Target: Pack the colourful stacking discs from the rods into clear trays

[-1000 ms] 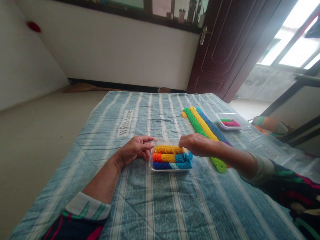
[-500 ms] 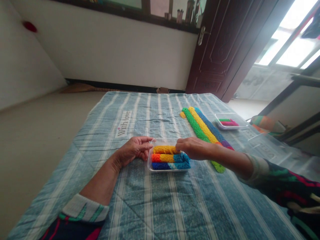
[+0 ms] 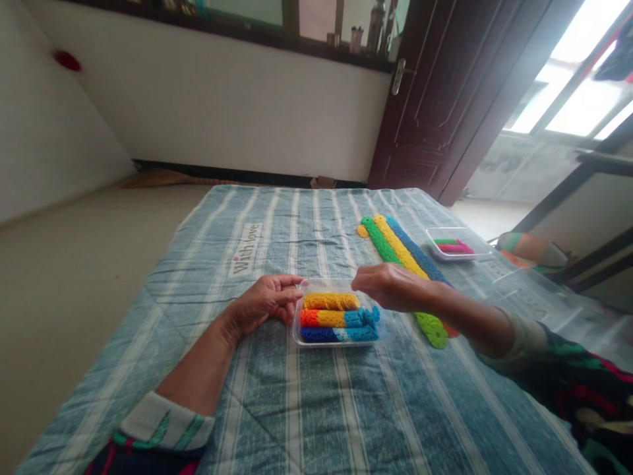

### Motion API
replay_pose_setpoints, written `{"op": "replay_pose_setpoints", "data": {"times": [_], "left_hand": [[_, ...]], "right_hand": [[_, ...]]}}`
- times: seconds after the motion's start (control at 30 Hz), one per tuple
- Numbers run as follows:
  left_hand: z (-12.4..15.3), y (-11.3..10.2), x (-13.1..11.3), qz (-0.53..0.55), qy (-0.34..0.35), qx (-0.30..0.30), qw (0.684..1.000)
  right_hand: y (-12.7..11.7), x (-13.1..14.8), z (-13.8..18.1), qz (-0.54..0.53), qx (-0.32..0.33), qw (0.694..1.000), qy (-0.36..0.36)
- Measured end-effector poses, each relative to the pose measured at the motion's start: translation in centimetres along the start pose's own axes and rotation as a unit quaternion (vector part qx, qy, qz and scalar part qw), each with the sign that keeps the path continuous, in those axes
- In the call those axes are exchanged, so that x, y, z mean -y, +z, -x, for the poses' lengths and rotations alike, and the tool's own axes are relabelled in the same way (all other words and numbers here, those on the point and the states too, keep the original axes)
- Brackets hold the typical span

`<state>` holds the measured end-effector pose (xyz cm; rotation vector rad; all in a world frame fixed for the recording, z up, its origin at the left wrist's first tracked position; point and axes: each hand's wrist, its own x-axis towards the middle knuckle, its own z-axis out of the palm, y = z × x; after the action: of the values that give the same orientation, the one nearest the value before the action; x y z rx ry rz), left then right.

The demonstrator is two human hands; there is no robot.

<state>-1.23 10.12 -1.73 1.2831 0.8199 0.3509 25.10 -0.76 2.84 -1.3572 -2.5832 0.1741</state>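
Observation:
A clear plastic box (image 3: 338, 344) sits on the striped cloth, holding rows of what look like small stacked discs. In it lie an orange-yellow row (image 3: 330, 302), a red, orange and blue row (image 3: 324, 318) and a dark-to-light-blue row (image 3: 321, 334). Gripping the box's left rim between thumb and fingers is my left hand (image 3: 270, 298). My right hand (image 3: 388, 287) is closed over the far right corner, fingers curled down; whatever they pinch is hidden. Beside it, long green (image 3: 383, 243), yellow (image 3: 403, 252) and blue (image 3: 415, 247) rows lie on the cloth, partly behind my forearm.
Back right, a second clear box (image 3: 459, 256) contains green and pink rows. More clear plastic (image 3: 524, 290) lies along the right edge, behind my right arm. A lime-green row (image 3: 431, 330) pokes out below my wrist. A door (image 3: 425, 99) and wall stand beyond the cloth-covered surface.
My right hand has lifted slightly off the orange-yellow row, whose right end now shows. A blue disc or two at the middle row's right end look tilted. My left hand stays at the rim.

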Motion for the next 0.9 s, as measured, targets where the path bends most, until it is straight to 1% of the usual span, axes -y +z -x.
{"op": "replay_pose_setpoints", "data": {"times": [0.07, 0.13, 0.17, 0.2, 0.27, 0.33, 0.4, 0.47, 0.63, 0.9], "left_hand": [[-0.1, -0.1, 0.1, 0.0, -0.003, 0.004, 1.0], [-0.1, -0.3, 0.2, 0.003, -0.007, 0.008, 1.0], [-0.2, -0.3, 0.3, 0.005, -0.008, 0.01, 1.0], [-0.2, -0.4, 0.3, 0.006, -0.009, 0.012, 1.0], [-0.2, -0.5, 0.3, 0.009, -0.008, 0.017, 1.0], [-0.1, -0.5, 0.3, 0.009, -0.008, 0.021, 1.0], [-0.1, -0.5, 0.2, 0.007, -0.01, 0.019, 1.0], [0.0, -0.5, 0.2, 0.004, -0.013, 0.015, 1.0], [0.0, -0.6, 0.4, 0.003, -0.02, 0.014, 1.0], [0.1, -0.6, 0.5, 0.01, -0.021, 0.003, 1.0]], "right_hand": [[-0.9, -1.4, -0.2, 0.012, -0.061, 0.998, 0.017], [-1.7, -3.6, -0.7, 0.05, -0.112, 0.99, 0.063], [-2.1, -5.0, -1.0, 0.07, -0.126, 0.985, 0.092], [-2.3, -6.5, -1.4, 0.092, -0.126, 0.98, 0.123], [-2.4, -9.5, -2.3, 0.132, -0.091, 0.971, 0.179], [-2.1, -12.0, -3.3, 0.17, -0.029, 0.959, 0.223], [-1.6, -13.9, -4.3, 0.185, 0.002, 0.954, 0.237], [-1.2, -15.1, -5.4, 0.193, 0.021, 0.952, 0.237], [-0.7, -16.5, -8.2, 0.213, 0.081, 0.942, 0.246], [-0.9, -17.0, -10.8, 0.224, 0.183, 0.921, 0.26]]}}
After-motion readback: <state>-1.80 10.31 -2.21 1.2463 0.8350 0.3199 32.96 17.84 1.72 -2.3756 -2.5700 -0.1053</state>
